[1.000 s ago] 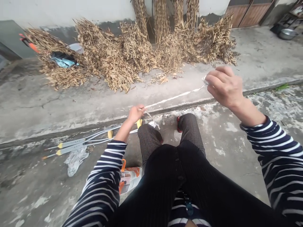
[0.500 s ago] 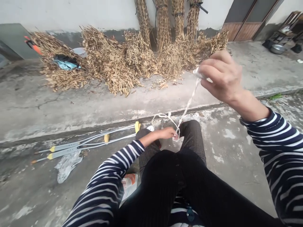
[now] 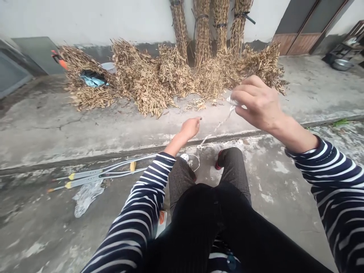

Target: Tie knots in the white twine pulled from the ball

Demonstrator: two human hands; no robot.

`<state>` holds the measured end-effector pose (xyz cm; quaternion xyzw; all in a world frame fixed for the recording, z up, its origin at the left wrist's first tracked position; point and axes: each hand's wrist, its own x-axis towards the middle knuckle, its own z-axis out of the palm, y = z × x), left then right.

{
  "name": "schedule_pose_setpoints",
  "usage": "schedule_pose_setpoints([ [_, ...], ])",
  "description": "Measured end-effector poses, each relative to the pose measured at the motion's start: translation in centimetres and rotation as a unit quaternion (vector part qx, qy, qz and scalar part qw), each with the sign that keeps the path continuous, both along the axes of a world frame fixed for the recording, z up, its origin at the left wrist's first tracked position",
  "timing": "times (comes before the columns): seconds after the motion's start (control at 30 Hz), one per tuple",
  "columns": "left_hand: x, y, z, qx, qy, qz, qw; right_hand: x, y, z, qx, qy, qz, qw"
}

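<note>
A white twisted cord [image 3: 218,125] hangs slantwise from my right hand [image 3: 257,104], which is raised at the right. Its fingers are closed around the upper end, where a small white wad sticks out at the fingertips. The cord slopes down and left to a thicker tip over the step's edge. My left hand [image 3: 190,128] is held out left of the cord, apart from it, with fingers curled and nothing visible in them. Below, between my knees, a thin white loop [image 3: 198,161] curves beside a small white round thing [image 3: 184,156].
Dry plant stalks [image 3: 150,83] lie heaped along the wall, with several tied bundles [image 3: 202,34] upright behind. Metal crutches [image 3: 113,172] and a clear plastic bag [image 3: 88,197] lie at left. A concrete step [image 3: 93,140] crosses in front. A metal basin [image 3: 342,64] stands far right.
My left hand has let go of the cord's lower part and moved up and left. The cord now swings out leftward from my right hand, which has shifted slightly left and down.
</note>
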<state>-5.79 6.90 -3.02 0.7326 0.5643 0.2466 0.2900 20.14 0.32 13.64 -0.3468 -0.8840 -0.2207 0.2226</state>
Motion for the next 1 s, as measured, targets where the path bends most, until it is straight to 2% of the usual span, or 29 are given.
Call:
schedule_pose_setpoints([
  [0.07, 1.5, -1.5, 1.9, -0.001, -0.179, 0.022, 0.984, 0.0, 0.2, -0.5, -0.005, -0.004, 0.001, 1.0],
  [0.13, 3.3, -3.6, 3.4, -0.012, -0.349, -0.003, 0.937, -0.2, 0.6, -1.2, -0.012, -0.008, -0.004, 1.0],
  [0.2, 5.1, -5.7, 4.2, -0.034, -0.448, -0.034, 0.893, -0.5, 1.0, -1.9, -0.02, -0.012, -0.012, 1.0],
  [0.27, 6.7, -7.1, 4.4, -0.056, -0.499, -0.051, 0.863, -1.0, 1.2, -2.5, -0.026, -0.014, -0.015, 0.999],
  [0.37, 8.2, -7.5, 3.8, -0.065, -0.529, -0.044, 0.845, -1.7, 1.3, -3.2, -0.036, -0.011, -0.01, 0.999],
  [0.53, 8.3, -6.9, 3.3, -0.067, -0.507, 0.008, 0.859, -1.7, 1.4, -4.3, -0.066, 0.032, 0.013, 0.997],
  [0.63, 7.4, -7.6, 4.0, -0.115, -0.514, -0.032, 0.849, -1.1, 2.0, -5.2, -0.062, 0.049, 0.031, 0.996],
  [0.7, 6.5, -8.2, 4.6, -0.167, -0.535, -0.067, 0.826, -0.7, 2.3, -5.9, -0.066, 0.055, 0.046, 0.995],
  [0.8, 5.2, -8.9, 5.2, -0.24, -0.546, -0.08, 0.799, -0.3, 2.4, -7.0, -0.082, 0.054, 0.057, 0.994],
  [0.9, 3.8, -9.3, 4.9, -0.289, -0.521, -0.093, 0.798, 0.2, 2.5, -7.8, -0.087, 0.036, 0.054, 0.994],
  [1.0, 2.4, -9.8, 3.8, -0.321, -0.466, -0.125, 0.815, 0.9, 2.9, -8.2, -0.083, 0.006, 0.036, 0.996],
])
